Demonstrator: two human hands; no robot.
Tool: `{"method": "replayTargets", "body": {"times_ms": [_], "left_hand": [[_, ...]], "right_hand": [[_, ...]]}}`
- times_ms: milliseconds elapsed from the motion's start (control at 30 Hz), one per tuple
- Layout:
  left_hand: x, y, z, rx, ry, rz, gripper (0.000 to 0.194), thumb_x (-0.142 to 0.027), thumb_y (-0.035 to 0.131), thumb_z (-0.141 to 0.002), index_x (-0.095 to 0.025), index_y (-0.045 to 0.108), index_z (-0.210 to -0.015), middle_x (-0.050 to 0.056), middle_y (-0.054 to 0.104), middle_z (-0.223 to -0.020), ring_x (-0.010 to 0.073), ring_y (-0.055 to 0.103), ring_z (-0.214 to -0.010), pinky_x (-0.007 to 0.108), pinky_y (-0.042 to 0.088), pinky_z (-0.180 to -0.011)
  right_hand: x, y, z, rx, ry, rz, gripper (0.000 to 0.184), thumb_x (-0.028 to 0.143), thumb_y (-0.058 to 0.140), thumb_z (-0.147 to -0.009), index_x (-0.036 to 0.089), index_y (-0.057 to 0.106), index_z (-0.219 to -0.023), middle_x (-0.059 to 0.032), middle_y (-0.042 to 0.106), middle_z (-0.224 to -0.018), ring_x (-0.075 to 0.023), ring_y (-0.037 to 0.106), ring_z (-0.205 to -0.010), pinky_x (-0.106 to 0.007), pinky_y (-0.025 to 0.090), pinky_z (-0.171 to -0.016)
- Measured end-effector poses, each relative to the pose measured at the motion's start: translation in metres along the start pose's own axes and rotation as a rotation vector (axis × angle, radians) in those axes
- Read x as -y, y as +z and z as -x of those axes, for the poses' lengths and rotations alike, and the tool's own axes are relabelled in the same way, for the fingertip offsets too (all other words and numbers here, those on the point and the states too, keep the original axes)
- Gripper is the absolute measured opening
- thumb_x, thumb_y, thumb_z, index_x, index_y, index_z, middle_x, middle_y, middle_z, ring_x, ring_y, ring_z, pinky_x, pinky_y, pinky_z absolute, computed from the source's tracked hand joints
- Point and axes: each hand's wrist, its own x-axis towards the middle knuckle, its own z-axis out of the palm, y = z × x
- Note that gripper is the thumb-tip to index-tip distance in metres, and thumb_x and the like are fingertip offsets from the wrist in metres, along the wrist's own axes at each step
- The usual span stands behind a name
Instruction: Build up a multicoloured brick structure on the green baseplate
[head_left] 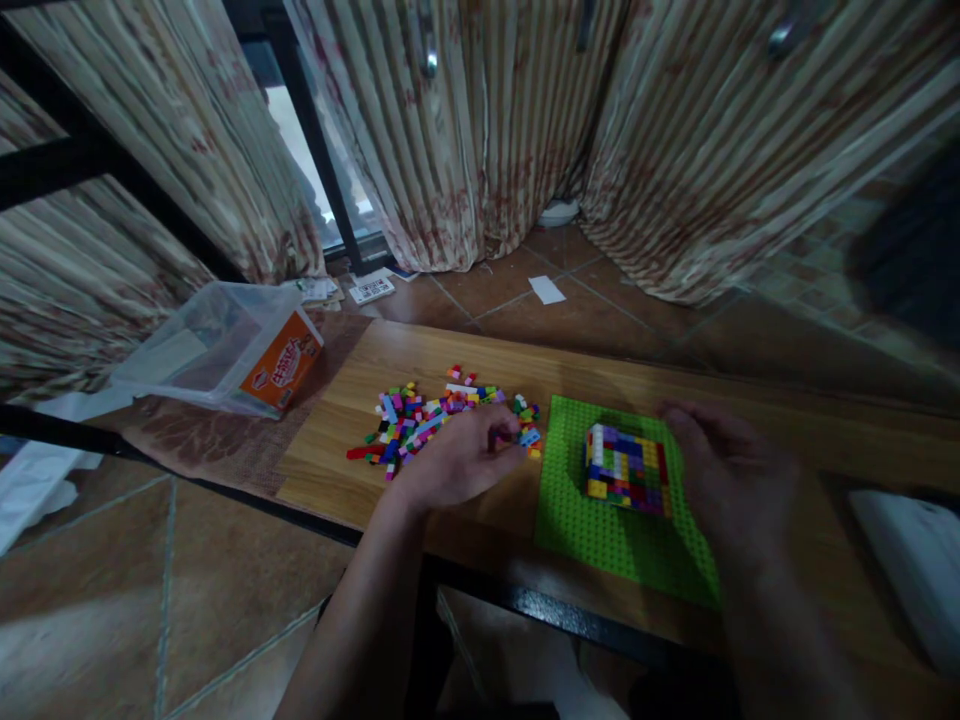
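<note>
Green plastic, a studded baseplate [570,525], lies between the two hands, its far right edge just beside the blurred right hand [739,480], whose fingers are bent; whether they pinch anything I cannot tell. The left hand [469,455] is half curled, thumb and forefinger drawn towards each other at the near right side of the loose bricks [412,415]; I cannot make out whether a brick is between them. On the baseplate, towards its right side, sits a squarish brick build [628,470] in mixed colours, with white along its left side and a yellow brick at its near left corner. The loose bricks spread across the wooden tabletop [427,345] to the left of the baseplate, red, blue, pink and white among them. Further left stands a clear plastic box [202,345] with an orange label [281,365]. At the right end rests a white object [911,570], partly cut off. Beyond the tabletop, striped curtains [480,130] hang above a tiled floor [240,560], where a white card [546,290] lies.
</note>
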Motion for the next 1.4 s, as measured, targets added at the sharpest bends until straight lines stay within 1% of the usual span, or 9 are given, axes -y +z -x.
{"method": "replayTargets", "body": {"times_ms": [67, 200, 300, 533, 667, 900, 1167, 1300, 1400], "left_hand": [[-0.002, 0.002, -0.002, 0.063, 0.024, 0.18, 0.021, -0.037, 0.054, -0.089, -0.017, 0.059, -0.09, 0.001, 0.058, -0.081, 0.012, 0.052, -0.073, 0.024, 0.042, -0.066], [-0.009, 0.009, -0.007, 0.137, 0.014, 0.473, 0.02, -0.035, 0.052, -0.091, -0.016, 0.055, -0.086, 0.0, 0.055, -0.078, 0.0108, 0.052, -0.071, 0.024, 0.044, -0.067], [-0.013, 0.015, -0.009, 0.146, -0.017, 0.622, 0.02, -0.034, 0.05, -0.093, -0.015, 0.056, -0.09, 0.001, 0.058, -0.08, 0.0104, 0.055, -0.071, 0.024, 0.045, -0.067], [-0.012, 0.019, -0.012, 0.147, -0.022, 0.681, 0.022, -0.035, 0.055, -0.091, -0.014, 0.059, -0.095, 0.002, 0.062, -0.077, 0.0101, 0.059, -0.069, 0.023, 0.047, -0.065], [-0.013, 0.02, -0.01, 0.152, -0.038, 0.676, 0.022, -0.036, 0.057, -0.09, -0.014, 0.057, -0.091, 0.002, 0.063, -0.078, 0.0096, 0.06, -0.066, 0.022, 0.047, -0.061], [-0.018, 0.018, -0.01, 0.17, -0.047, 0.761, 0.023, -0.037, 0.058, -0.089, -0.014, 0.059, -0.089, 0.003, 0.066, -0.078, 0.0088, 0.062, -0.062, 0.021, 0.046, -0.057], [-0.014, 0.019, -0.01, 0.135, -0.109, 0.694, 0.03, -0.044, 0.051, -0.092, -0.014, 0.054, -0.088, 0.001, 0.063, -0.072, 0.0079, 0.06, -0.057, 0.018, 0.043, -0.051], [-0.016, 0.018, -0.01, 0.106, -0.111, 0.687, 0.028, -0.041, 0.051, -0.092, -0.015, 0.052, -0.084, 0.0, 0.061, -0.068, 0.0069, 0.057, -0.053, 0.019, 0.043, -0.05], [-0.017, 0.018, -0.01, 0.103, -0.103, 0.671, 0.028, -0.041, 0.051, -0.091, -0.015, 0.052, -0.082, -0.001, 0.061, -0.066, 0.0063, 0.056, -0.051, 0.018, 0.043, -0.05]], "right_hand": [[0.015, 0.007, 0.009, 0.069, 0.008, -0.117, 0.021, 0.042, 0.07, -0.079, 0.023, 0.074, -0.087, -0.0025, 0.074, -0.088, -0.0191, 0.069, -0.082, -0.036, 0.055, -0.081], [0.036, 0.023, 0.023, 0.395, 0.081, -0.237, 0.019, 0.04, 0.069, -0.08, 0.026, 0.074, -0.091, 0.0015, 0.068, -0.069, -0.0133, 0.061, -0.062, -0.027, 0.05, -0.059], [0.041, 0.032, 0.027, 0.525, 0.141, -0.338, 0.019, 0.04, 0.072, -0.078, 0.025, 0.075, -0.091, 0.0021, 0.067, -0.068, -0.0114, 0.057, -0.059, -0.025, 0.047, -0.056], [0.043, 0.042, 0.029, 0.518, 0.235, -0.425, 0.022, 0.042, 0.078, -0.071, 0.024, 0.074, -0.082, 0.0009, 0.07, -0.072, -0.0127, 0.06, -0.066, -0.027, 0.049, -0.064], [0.04, 0.041, 0.032, 0.522, 0.295, -0.427, 0.023, 0.042, 0.08, -0.069, 0.023, 0.075, -0.078, -0.0003, 0.07, -0.072, -0.0133, 0.06, -0.065, -0.027, 0.049, -0.063], [0.038, 0.042, 0.036, 0.498, 0.401, -0.593, 0.021, 0.038, 0.083, -0.066, 0.022, 0.074, -0.075, 0.0008, 0.067, -0.066, -0.0124, 0.057, -0.061, -0.028, 0.047, -0.061], [0.047, 0.045, 0.04, 0.615, 0.64, -0.766, 0.023, 0.036, 0.077, -0.07, 0.021, 0.068, -0.085, 0.0021, 0.062, -0.066, -0.0102, 0.055, -0.06, -0.021, 0.042, -0.053], [0.05, 0.046, 0.042, 0.676, 0.611, -0.763, 0.024, 0.039, 0.077, -0.072, 0.02, 0.065, -0.078, 0.0022, 0.059, -0.065, -0.0093, 0.051, -0.059, -0.021, 0.039, -0.052], [0.049, 0.047, 0.043, 0.676, 0.567, -0.712, 0.027, 0.041, 0.079, -0.07, 0.018, 0.064, -0.072, 0.0034, 0.054, -0.061, -0.0068, 0.042, -0.052, -0.02, 0.029, -0.046]]}}
